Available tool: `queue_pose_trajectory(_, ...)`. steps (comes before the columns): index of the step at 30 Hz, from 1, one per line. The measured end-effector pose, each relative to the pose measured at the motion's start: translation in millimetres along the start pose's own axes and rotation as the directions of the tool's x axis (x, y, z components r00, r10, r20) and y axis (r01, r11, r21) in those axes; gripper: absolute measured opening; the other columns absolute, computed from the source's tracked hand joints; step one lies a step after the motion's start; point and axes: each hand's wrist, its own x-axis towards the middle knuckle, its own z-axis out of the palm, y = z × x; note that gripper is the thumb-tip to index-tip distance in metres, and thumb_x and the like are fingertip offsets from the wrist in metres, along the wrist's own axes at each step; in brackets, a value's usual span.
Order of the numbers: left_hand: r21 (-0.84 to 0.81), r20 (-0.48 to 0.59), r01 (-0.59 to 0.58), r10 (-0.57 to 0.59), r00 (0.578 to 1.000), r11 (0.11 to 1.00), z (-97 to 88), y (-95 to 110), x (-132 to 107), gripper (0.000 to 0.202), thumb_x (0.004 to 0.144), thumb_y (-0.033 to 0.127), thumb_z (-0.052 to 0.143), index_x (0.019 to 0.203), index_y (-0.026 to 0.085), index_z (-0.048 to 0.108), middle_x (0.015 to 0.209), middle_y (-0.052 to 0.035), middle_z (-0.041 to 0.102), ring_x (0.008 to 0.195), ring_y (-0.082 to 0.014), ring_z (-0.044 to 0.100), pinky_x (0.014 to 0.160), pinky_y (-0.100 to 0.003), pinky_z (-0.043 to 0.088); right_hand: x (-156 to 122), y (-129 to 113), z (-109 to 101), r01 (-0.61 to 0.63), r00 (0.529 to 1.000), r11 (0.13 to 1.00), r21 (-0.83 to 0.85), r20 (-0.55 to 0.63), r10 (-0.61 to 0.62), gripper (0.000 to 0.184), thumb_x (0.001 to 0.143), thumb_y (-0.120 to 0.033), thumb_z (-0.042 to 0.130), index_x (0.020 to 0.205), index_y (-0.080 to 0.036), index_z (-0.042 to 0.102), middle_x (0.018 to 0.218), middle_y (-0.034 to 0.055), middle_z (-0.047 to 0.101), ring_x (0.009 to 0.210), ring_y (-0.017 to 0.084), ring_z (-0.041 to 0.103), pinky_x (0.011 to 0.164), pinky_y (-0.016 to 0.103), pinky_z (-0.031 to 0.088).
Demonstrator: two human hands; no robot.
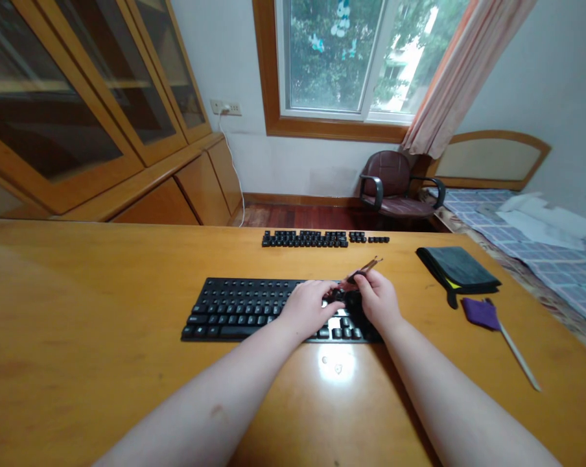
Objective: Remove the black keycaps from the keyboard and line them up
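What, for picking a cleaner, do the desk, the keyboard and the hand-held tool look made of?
Desk: wood or veneer under glossy varnish; bright glare on its top. Keyboard: probably matte black plastic; moulded keys, dull sheen. Tool in the right hand: thin, reddish-brown; material unclear.

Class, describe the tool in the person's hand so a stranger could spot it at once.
Start at the wooden desk and find the black keyboard at its middle. Over the keyboard's right end, the right hand holds a thin reddish-brown tool pointing up and away. Unlike the silvery tool lying by the purple cloth, it is off the desk.
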Motion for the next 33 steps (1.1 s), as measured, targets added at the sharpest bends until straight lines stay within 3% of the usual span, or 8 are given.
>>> queue_pose_trajectory(6, -0.003, 0.021, 0.008, -0.008, 1.0, 1.0, 0.8, -2, 0, 0.024, 0.075, 0.033, 0.064, 0.097, 0.025, 0.063, 0.094, -0.0008, 0.067, 0.089, -0.0198, 0.059, 0.077, -0.03, 0.044, 0, -2, 0, 0.013, 0.999, 1.0, -0.003, 0.035, -0.013, 0.027, 0.083, -0.041, 0.049, 0.077, -0.018, 0.062, 0.071, 0.0043, 0.067, 0.066, 0.018, 0.062, 0.065, 0.03, 0.05)
queue_pose_trajectory(15, -0.079, 0.033, 0.016, -0.013, 0.999, 0.997, -0.6, -3, 0, 0.022, 0.074, 0.029, 0.065, 0.096, 0.025, 0.065, 0.094, 0.0005, 0.067, 0.09, -0.0182, 0.058, 0.08, -0.029, 0.044, 7, 1, 3, -0.191, 0.981, 0.917, 0.351, 0.039, 0.189, 0.031, 0.08, -0.049, 0.05, 0.076, -0.019, 0.052, 0.059, 0.0011, 0.062, 0.052, 0.015, 0.059, 0.057, 0.03, 0.052)
queue_pose_trajectory(18, -0.134, -0.008, 0.042, -0.044, 0.999, 0.99, 0.8, -5, 0, 0.027, 0.074, 0.025, 0.065, 0.1, 0.024, 0.063, 0.089, 0.0009, 0.067, 0.083, -0.0162, 0.059, 0.078, -0.028, 0.045, 7, 2, 2, -0.144, 0.987, 0.92, 0.365, -0.017, 0.161, 0.03, 0.082, -0.048, 0.049, 0.077, -0.019, 0.051, 0.063, 0.0018, 0.062, 0.058, 0.016, 0.061, 0.06, 0.031, 0.052)
queue_pose_trajectory(21, -0.218, -0.053, 0.089, -0.103, 0.993, 0.972, 1.1, -6, 0, 0.029, 0.073, 0.026, 0.065, 0.101, 0.023, 0.06, 0.087, 0.0015, 0.065, 0.073, -0.0136, 0.058, 0.072, -0.026, 0.046, 4, 1, 2, -0.031, 0.983, 0.928, 0.371, -0.157, 0.096, 0.024, 0.085, -0.043, 0.046, 0.082, -0.02, 0.052, 0.076, 0.0037, 0.063, 0.07, 0.017, 0.063, 0.069, 0.034, 0.052)
queue_pose_trajectory(25, -0.212, -0.064, 0.107, -0.123, 0.99, 0.971, -1.0, -5, 0, 0.02, 0.072, 0.028, 0.066, 0.09, 0.022, 0.059, 0.077, 0.003, 0.062, 0.067, -0.0127, 0.056, 0.066, -0.025, 0.044, -3, -3, -1, 0.144, 0.963, 0.949, 0.28, -0.259, -0.07, 0.013, 0.086, -0.03, 0.043, 0.09, -0.021, 0.052, 0.083, 0.0042, 0.06, 0.076, 0.017, 0.061, 0.078, 0.039, 0.049)
queue_pose_trajectory(27, -0.189, -0.06, 0.1, -0.113, 0.992, 0.977, -2.0, -4, 0, 0.019, 0.072, 0.027, 0.067, 0.089, 0.022, 0.059, 0.076, 0.003, 0.061, 0.069, -0.0132, 0.056, 0.067, -0.025, 0.043, -5, -6, -5, 0.226, 0.958, 0.968, 0.105, -0.204, -0.202, 0.01, 0.082, -0.024, 0.045, 0.085, -0.021, 0.054, 0.078, 0.0038, 0.059, 0.075, 0.018, 0.059, 0.077, 0.038, 0.048)
queue_pose_trajectory(30, -0.179, -0.073, 0.089, -0.104, 0.992, 0.98, -2.4, -2, 1, 0.018, 0.071, 0.025, 0.067, 0.087, 0.021, 0.059, 0.082, 0.002, 0.061, 0.069, -0.0129, 0.055, 0.068, -0.025, 0.044, -4, -11, -8, 0.338, 0.941, 0.928, -0.156, 0.021, -0.339, 0.011, 0.076, -0.017, 0.049, 0.08, -0.021, 0.058, 0.08, 0.0046, 0.061, 0.078, 0.019, 0.058, 0.075, 0.036, 0.047)
queue_pose_trajectory(33, -0.166, -0.09, 0.083, -0.099, 0.991, 0.983, -1.8, -3, 2, 0.013, 0.073, 0.023, 0.064, 0.085, 0.021, 0.059, 0.083, 0.0015, 0.059, 0.068, -0.0127, 0.053, 0.066, -0.025, 0.043, -2, -16, -5, 0.365, 0.922, 0.88, -0.304, 0.249, -0.296, 0.019, 0.078, -0.019, 0.051, 0.093, -0.022, 0.062, 0.089, 0.0059, 0.066, 0.083, 0.019, 0.06, 0.075, 0.034, 0.047)
